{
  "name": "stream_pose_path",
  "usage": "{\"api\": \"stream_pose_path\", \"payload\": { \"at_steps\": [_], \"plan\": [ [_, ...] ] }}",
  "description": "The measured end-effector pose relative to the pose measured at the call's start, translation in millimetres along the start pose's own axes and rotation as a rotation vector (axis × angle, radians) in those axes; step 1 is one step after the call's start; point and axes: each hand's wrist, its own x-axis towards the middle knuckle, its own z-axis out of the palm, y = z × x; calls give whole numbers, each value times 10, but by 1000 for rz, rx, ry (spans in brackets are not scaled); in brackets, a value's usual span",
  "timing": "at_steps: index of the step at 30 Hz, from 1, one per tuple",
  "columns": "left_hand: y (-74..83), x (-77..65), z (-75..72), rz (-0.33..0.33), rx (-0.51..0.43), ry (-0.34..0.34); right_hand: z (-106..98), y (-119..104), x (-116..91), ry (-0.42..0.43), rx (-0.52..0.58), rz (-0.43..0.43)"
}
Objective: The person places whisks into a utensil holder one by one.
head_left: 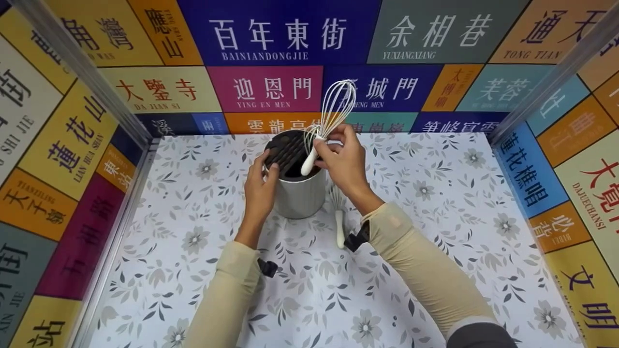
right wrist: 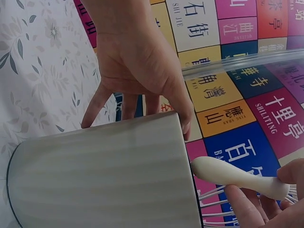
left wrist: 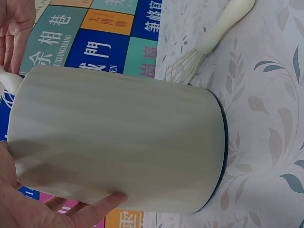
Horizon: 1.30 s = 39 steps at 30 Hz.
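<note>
A grey-white utensil holder [head_left: 300,199] with a dark slotted insert [head_left: 284,149] stands upright on the table. My left hand [head_left: 259,186] grips its left side, thumb at the rim and fingers spread along the wall. Between thumb and fingers, my right hand [head_left: 347,162] pinches a whisk [right wrist: 221,172] where its white handle meets the wires. This whisk tilts wire head up, its handle end over the opening. Behind that handle, white wires [right wrist: 218,215] of another whisk rise at the holder's mouth. One more whisk [head_left: 339,227] lies right of the holder, handle towards me.
The table [head_left: 203,285] has a white cover with grey flowers and leaves. Colourful panels with Chinese lettering [head_left: 266,89] stand along the back and both sides. Dark wrist straps [head_left: 358,239] sit by the sleeves, the right one close to the lying whisk.
</note>
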Motion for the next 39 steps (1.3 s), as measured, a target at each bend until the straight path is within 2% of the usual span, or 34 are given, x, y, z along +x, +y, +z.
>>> {"api": "stream_pose_path", "payload": {
  "at_steps": [8, 18, 27, 39],
  "plan": [
    [8, 0, 3, -3, -1, 9, 74, 18, -29, -23, -39, -42],
    [6, -4, -1, -1, -1, 3, 136, 78, -75, -24, -100, -52],
    [7, -21, -3, 1, -8, -19, 151, 160, -106, -33, -131, -47],
    [4, -11, -1, 5, -16, -1, 130, 172, -133, -51, -163, -54]
  ]
}}
